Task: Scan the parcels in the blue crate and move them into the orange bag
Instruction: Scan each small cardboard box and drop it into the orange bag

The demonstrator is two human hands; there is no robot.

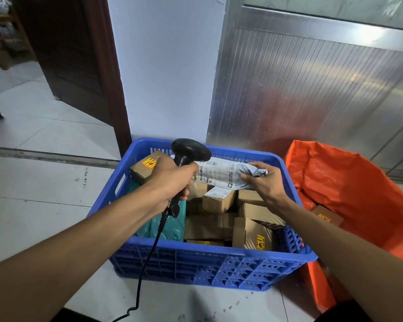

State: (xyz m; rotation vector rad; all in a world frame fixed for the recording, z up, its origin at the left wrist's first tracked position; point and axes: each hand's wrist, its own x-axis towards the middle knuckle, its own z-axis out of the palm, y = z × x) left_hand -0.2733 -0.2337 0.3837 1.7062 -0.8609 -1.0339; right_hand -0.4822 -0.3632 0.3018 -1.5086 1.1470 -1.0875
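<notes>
- Your left hand (172, 180) is wrapped around the handle of the scanner (189, 152), fingers curled tight on it; the scanner's head stands above your knuckles and faces toward 3 o'clock.
- Your right hand (263, 182) pinches the right end of a grey mailer (221, 174), thumb under and fingers over; it hangs above the middle of the blue crate (196, 256), clear of the boxes below.
- Key relation: the mailer's long axis runs from 9 to 3 o'clock, label end at 9, touching or just beside the scanner head. The white label (209, 171) looks turned up and toward you, so in my judgement the beam may graze it rather than hit it squarely; tilt the label toward the scanner head if no read comes.
- The orange bag (349, 182) lies at 3 o'clock from the mailer, just beside the crate's right wall, mouth open. Your right hand is the nearer one, so the drop should need only a swing toward 3 o'clock.
- One brown box (327, 217) already sits in the bag.
- Left in the crate: several cardboard boxes (219, 201), one box with a yellow-and-red sticker (147, 166) at 10 o'clock, and a green mailer (158, 226) at 8 o'clock, under your left wrist.
- Step judged: scanning, with the task early, since most parcels remain.
- The scanner cable (149, 256) trails toward 6 o'clock over the crate's near wall; mind it snagging.
</notes>
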